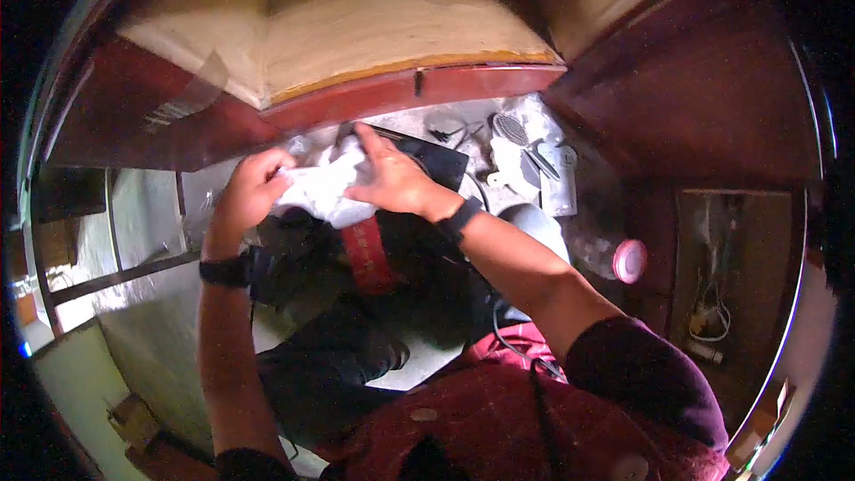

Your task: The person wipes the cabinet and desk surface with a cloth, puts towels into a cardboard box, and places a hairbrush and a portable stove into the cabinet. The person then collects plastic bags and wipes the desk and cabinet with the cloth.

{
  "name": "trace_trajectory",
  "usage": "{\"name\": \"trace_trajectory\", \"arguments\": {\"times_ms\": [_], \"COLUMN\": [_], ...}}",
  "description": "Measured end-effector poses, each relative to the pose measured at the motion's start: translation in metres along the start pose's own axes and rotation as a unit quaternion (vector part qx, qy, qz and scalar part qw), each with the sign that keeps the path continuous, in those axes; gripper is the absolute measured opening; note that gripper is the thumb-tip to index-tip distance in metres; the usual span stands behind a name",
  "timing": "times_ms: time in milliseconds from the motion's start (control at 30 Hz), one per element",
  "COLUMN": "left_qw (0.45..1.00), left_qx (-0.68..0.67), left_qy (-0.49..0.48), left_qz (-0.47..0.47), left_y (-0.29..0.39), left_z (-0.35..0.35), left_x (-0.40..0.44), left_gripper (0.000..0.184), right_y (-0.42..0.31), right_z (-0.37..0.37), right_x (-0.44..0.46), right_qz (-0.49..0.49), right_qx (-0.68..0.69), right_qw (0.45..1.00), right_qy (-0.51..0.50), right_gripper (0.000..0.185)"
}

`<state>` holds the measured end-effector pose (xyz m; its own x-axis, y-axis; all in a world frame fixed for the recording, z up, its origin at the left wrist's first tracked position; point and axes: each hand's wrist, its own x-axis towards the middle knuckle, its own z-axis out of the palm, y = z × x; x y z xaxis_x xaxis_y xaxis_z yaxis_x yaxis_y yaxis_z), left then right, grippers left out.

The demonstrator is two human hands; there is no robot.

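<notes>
White bundle (322, 185), just left of centre, both hands there!
Left hand (253, 185) curls at its left edge (pinching? can't tell); right hand (401, 182) spreads thumb and forefinger on its right side. Looks light, soft, easily crushed: best held by opposite edges.

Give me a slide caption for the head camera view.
Left hand and right hand on a crumpled white bundle; a dark oval-headed brush lies to the right.

From afar I watched through a single head-worn camera, set close above and on the near side of the white bundle (322, 187), facing forward and steeply down.
</notes>
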<state>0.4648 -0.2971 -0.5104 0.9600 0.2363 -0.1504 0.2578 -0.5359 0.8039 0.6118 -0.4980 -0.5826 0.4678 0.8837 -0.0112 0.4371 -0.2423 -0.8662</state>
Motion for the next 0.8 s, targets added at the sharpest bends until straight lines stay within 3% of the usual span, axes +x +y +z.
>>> {"name": "trace_trajectory", "arguments": {"times_ms": [67,133,167,200,233,267,333,367,400,467,533,600,633,667,733,767,800], "left_qw": [0.997,0.996,0.972,0.920,0.875,0.873,0.769,0.745,0.746,0.744,0.740,0.730,0.772,0.772,0.862,0.861,0.942], "left_qx": [0.010,-0.072,-0.234,-0.392,-0.476,-0.479,-0.615,-0.655,-0.653,-0.629,-0.643,-0.629,-0.568,-0.568,-0.455,-0.457,-0.258], "left_qy": [-0.015,0.032,0.018,0.002,0.039,0.038,0.087,-0.002,-0.008,0.002,-0.021,-0.014,0.067,0.064,-0.062,-0.063,-0.026], "left_qz": [-0.074,-0.038,-0.003,0.028,-0.079,-0.082,-0.149,-0.128,-0.128,-0.225,-0.197,-0.268,-0.278,-0.278,-0.216,-0.216,-0.214], "left_y": [0.008,-0.002,-0.023,-0.039,-0.034,-0.029,-0.022,-0.032,-0.042,-0.035,-0.024,-0.015,-0.014,-0.013,-0.012,-0.022,-0.043], "left_z": [0.000,0.015,0.026,0.038,0.047,0.055,0.056,0.055,0.056,0.063,0.067,0.071,0.076,0.078,0.080,0.073,0.055], "left_x": [-0.026,-0.049,-0.054,-0.056,-0.055,-0.052,-0.041,-0.037,-0.036,-0.029,-0.025,-0.022,-0.021,-0.017,-0.003,-0.002,-0.004], "left_gripper": [0.016,0.021,0.023,0.026,0.041,0.041,0.051,0.053,0.053,0.047,0.038,0.033,0.033,0.033,0.033,0.033,0.033], "right_y": [-0.004,0.018,0.010,-0.005,-0.011,-0.014,-0.011,-0.011,-0.010,-0.005,-0.002,0.001,0.006,0.011,0.029,0.048,0.069], "right_z": [0.001,0.028,0.031,0.023,0.018,0.015,0.008,0.004,0.000,-0.010,-0.018,-0.022,-0.023,-0.024,-0.041,-0.056,-0.070], "right_x": [0.005,0.010,0.003,-0.005,-0.008,-0.012,-0.014,-0.014,-0.015,-0.018,-0.021,-0.021,-0.019,-0.015,-0.011,-0.006,-0.003], "right_qz": [-0.022,-0.107,-0.188,-0.151,-0.153,-0.156,-0.154,-0.153,-0.151,-0.148,-0.132,-0.117,-0.081,-0.045,-0.024,-0.035,-0.002], "right_qx": [0.052,0.052,0.001,-0.031,-0.038,-0.042,-0.041,-0.042,-0.042,-0.045,-0.064,-0.078,-0.092,-0.105,-0.135,-0.163,-0.122], "right_qw": [0.992,0.965,0.963,0.962,0.965,0.967,0.973,0.978,0.979,0.982,0.984,0.985,0.987,0.988,0.977,0.965,0.973], "right_qy": [-0.113,-0.232,-0.194,-0.225,-0.211,-0.197,-0.166,-0.135,-0.129,-0.113,-0.105,-0.098,-0.100,-0.103,-0.165,-0.202,-0.197], "right_gripper": [0.066,0.039,0.023,0.021,0.021,0.021,0.022,0.023,0.023,0.023,0.024,0.025,0.027,0.029,0.033,0.034,0.037]}}
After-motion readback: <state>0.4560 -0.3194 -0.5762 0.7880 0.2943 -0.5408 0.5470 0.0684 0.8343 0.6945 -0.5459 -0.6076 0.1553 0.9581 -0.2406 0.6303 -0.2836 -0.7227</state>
